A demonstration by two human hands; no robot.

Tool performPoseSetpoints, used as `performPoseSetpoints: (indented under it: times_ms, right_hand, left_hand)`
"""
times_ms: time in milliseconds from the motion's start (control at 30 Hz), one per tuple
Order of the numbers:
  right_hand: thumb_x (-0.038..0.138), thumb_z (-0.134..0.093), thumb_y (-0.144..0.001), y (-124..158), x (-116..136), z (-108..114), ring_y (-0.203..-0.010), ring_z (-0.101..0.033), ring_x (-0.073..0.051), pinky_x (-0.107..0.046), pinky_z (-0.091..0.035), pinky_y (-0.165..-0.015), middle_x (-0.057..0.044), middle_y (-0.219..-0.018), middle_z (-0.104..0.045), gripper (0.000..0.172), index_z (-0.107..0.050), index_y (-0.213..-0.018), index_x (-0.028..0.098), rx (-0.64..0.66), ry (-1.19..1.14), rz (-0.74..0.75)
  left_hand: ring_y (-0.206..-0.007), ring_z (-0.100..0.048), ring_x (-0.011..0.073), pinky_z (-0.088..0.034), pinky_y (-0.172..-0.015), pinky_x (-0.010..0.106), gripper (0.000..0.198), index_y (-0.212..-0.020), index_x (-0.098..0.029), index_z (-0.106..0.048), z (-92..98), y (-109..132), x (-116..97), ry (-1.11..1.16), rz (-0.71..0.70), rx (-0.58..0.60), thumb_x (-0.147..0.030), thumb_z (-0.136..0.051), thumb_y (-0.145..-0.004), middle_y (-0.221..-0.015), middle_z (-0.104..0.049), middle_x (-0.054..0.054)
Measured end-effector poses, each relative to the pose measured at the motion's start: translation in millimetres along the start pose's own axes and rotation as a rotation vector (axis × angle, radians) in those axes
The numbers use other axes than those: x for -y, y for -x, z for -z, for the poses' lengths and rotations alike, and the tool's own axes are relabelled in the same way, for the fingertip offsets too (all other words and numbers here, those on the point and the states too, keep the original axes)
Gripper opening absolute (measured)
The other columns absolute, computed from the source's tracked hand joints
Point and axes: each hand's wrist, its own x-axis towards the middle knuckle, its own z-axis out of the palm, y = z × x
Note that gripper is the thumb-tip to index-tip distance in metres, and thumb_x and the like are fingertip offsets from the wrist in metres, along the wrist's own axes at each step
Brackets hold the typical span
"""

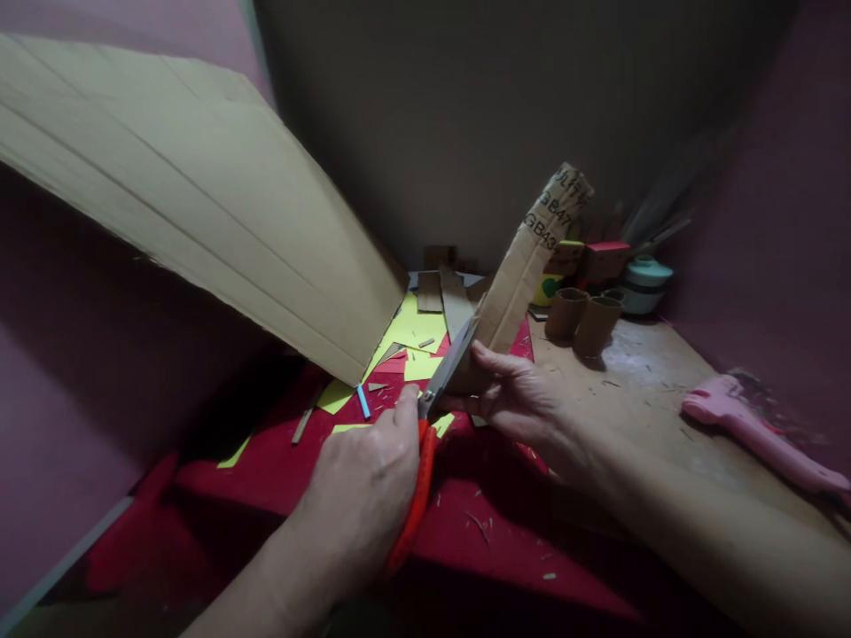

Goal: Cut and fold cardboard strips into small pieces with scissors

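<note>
My left hand (369, 487) is closed around the red handles of a pair of scissors (420, 483), whose metal blades point up and away from me. A long strip of brown cardboard (515, 283) with black printed letters near its top is gripped in my right hand (515, 390), thumb on the near face. The blades lie against the strip's left edge, close to my right thumb; whether they bite into it I cannot tell. Below both hands spreads a red cloth (492, 540) scattered with small cardboard shavings.
A large cardboard sheet (219, 186) leans in from the left. Yellow paper pieces (422, 323) and cardboard offcuts (429, 292) lie beyond my hands. To the right are cardboard tubes (597, 326), a turquoise container (644, 283) and a pink glue gun (751, 430).
</note>
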Motion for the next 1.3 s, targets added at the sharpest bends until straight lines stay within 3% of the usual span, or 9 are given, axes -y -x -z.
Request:
performPoseSetpoints:
  times_ms: [233,400,633,833,1300]
  right_hand:
    - [0.017,-0.07,-0.075,1,3,-3,-0.095,-0.063,-0.025,-0.048,-0.052,-0.085,-0.007,-0.085,-0.071,0.015,-0.064,-0.088,0.016,-0.032,0.011,0.001]
    - [0.017,-0.072,-0.072,2,3,-4,-0.101,-0.062,-0.027,-0.05,-0.05,-0.087,-0.006,-0.09,-0.071,0.022,-0.065,-0.093,0.018,0.001,0.036,0.041]
    - [0.016,-0.068,-0.075,4,1,-4,-0.094,-0.064,-0.026,-0.048,-0.053,-0.083,-0.006,-0.081,-0.071,0.015,-0.065,-0.09,0.015,0.013,0.048,0.021]
    - [0.015,-0.068,-0.075,4,1,-5,-0.092,-0.065,-0.026,-0.047,-0.053,-0.082,-0.007,-0.078,-0.07,0.012,-0.063,-0.086,0.015,-0.037,0.025,-0.007]
    - [0.019,-0.072,-0.073,0,0,0,-0.096,-0.062,-0.025,-0.048,-0.051,-0.086,-0.006,-0.086,-0.07,0.021,-0.063,-0.091,0.017,-0.007,0.002,-0.012]
  left_hand:
    - [-0.067,-0.067,0.0232,-0.049,-0.054,0.029,0.055,-0.136,-0.006,-0.031,-1.8,6,8,0.12,-0.02,-0.176,-0.019,-0.039,-0.083,-0.084,-0.066,0.012]
    - [-0.064,-0.066,0.0215,-0.049,-0.053,0.028,0.05,-0.132,-0.007,-0.036,4.2,13,11,0.171,-0.042,-0.118,-0.021,-0.041,-0.084,-0.081,-0.065,0.011]
    - [-0.067,-0.066,0.0237,-0.049,-0.053,0.03,0.057,-0.137,-0.003,-0.03,2.7,9,4,0.073,-0.033,-0.027,-0.007,-0.036,-0.081,-0.087,-0.066,0.014]
    - [-0.065,-0.066,0.0251,-0.049,-0.053,0.034,0.057,-0.139,0.0,-0.027,-3.3,5,4,0.011,-0.064,-0.045,-0.005,-0.03,-0.082,-0.088,-0.065,0.014]
    - [-0.055,-0.063,0.0214,-0.038,-0.046,0.027,0.052,-0.131,-0.004,-0.043,-3.2,2,3,-0.097,-0.047,-0.097,-0.005,-0.027,-0.082,-0.068,-0.063,0.009]
